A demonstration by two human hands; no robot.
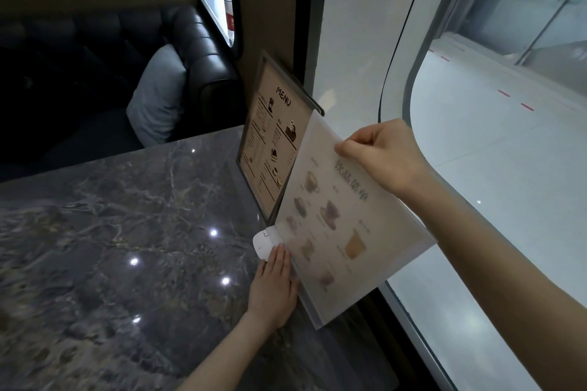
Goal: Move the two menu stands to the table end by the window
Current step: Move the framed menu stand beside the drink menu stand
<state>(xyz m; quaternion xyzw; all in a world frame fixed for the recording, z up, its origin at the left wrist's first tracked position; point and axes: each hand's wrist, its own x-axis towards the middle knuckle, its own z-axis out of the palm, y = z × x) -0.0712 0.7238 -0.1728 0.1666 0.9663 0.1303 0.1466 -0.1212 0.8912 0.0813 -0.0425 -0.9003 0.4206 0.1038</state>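
Observation:
A dark-framed menu stand [270, 143] headed "MENU" stands upright at the window end of the grey marble table [111, 232], against the wall. In front of it a clear acrylic menu stand [343, 219] with pale drink pictures leans at the table's window edge. My right hand [384, 159] pinches its top edge. My left hand [274, 289] lies flat with closed fingers against its lower left edge, near the base; whether it grips is unclear. A small white tab [262, 243] sticks out at the acrylic stand's foot.
A large window [492, 136] runs along the table's right side, with a pale floor outside. A dark leather sofa [197, 51] with a grey cushion [158, 95] sits beyond the table's far edge. A bottle [228, 0] stands in a wall opening above.

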